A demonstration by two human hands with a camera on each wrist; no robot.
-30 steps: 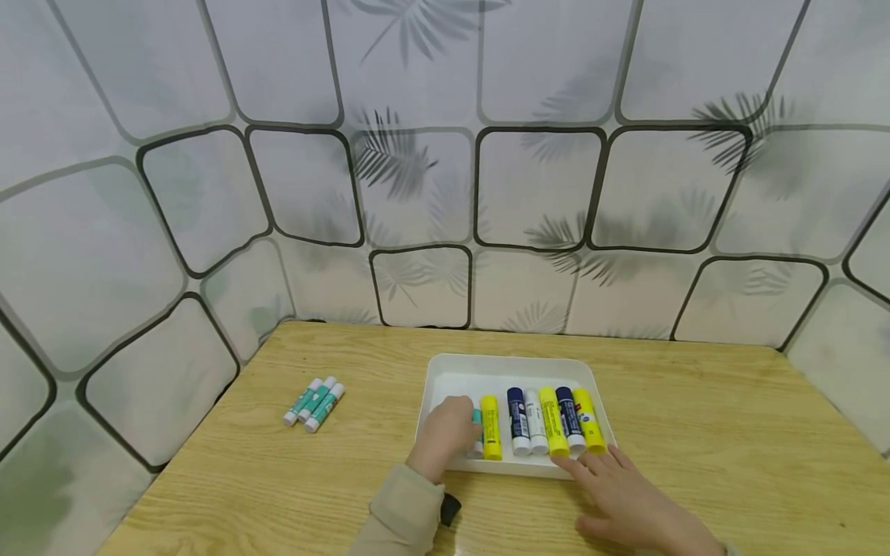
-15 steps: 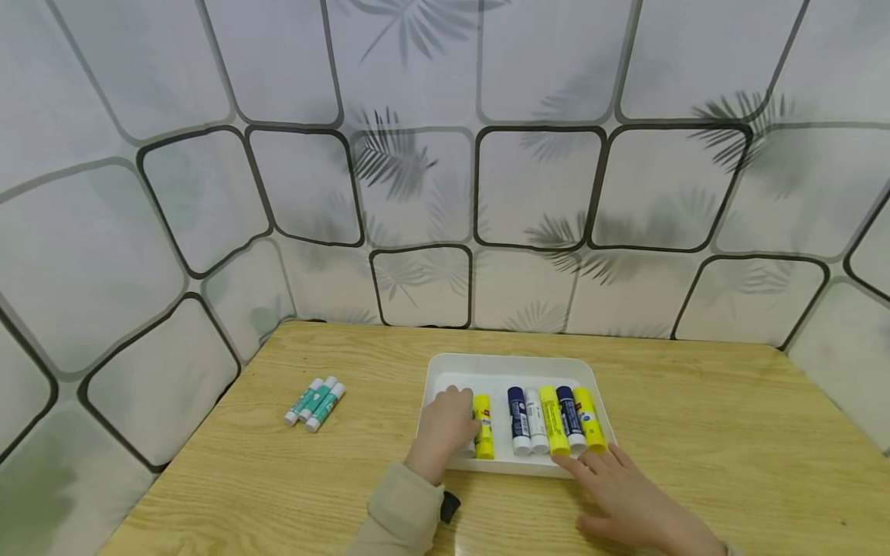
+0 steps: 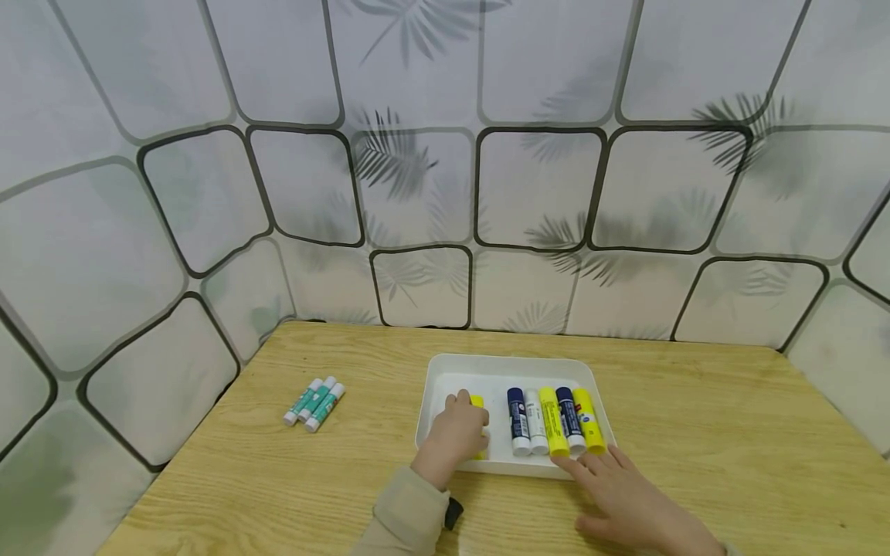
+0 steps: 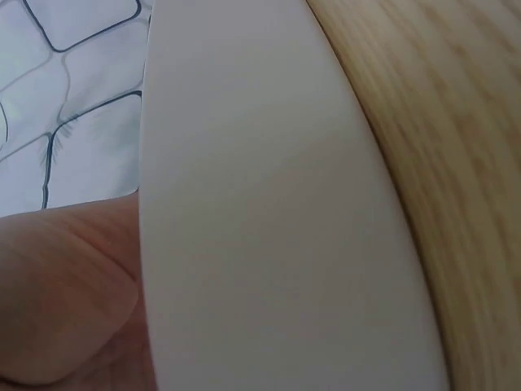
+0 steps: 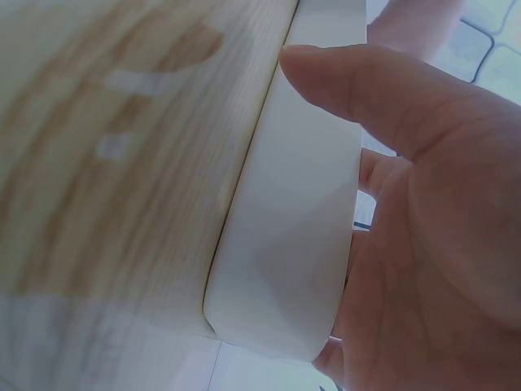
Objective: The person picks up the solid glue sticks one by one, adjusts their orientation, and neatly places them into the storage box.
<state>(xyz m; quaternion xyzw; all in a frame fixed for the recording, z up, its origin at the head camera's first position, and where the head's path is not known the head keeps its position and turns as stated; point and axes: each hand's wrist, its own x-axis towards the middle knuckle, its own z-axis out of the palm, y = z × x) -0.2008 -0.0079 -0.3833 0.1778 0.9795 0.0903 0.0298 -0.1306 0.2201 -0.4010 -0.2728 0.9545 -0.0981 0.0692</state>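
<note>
A white tray stands on the table. In it, my left hand bends its fingers over a yellow glue stick, covering its middle; the contact is partly hidden. To the right lie a navy glue stick, a white one, a yellow one, another navy one and another yellow one. My right hand rests nearly straight fingers on the tray's front rim. In the right wrist view its thumb shows before the tray wall.
Three teal and white glue sticks lie together on the wooden table, left of the tray. A patterned curtain stands behind the table's back edge and along its sides.
The left yellow glue stick has shifted left in the tray. My left hand has moved slightly right, over it, and now hides the teal glue stick seen beside it earlier. My right hand stays put.
</note>
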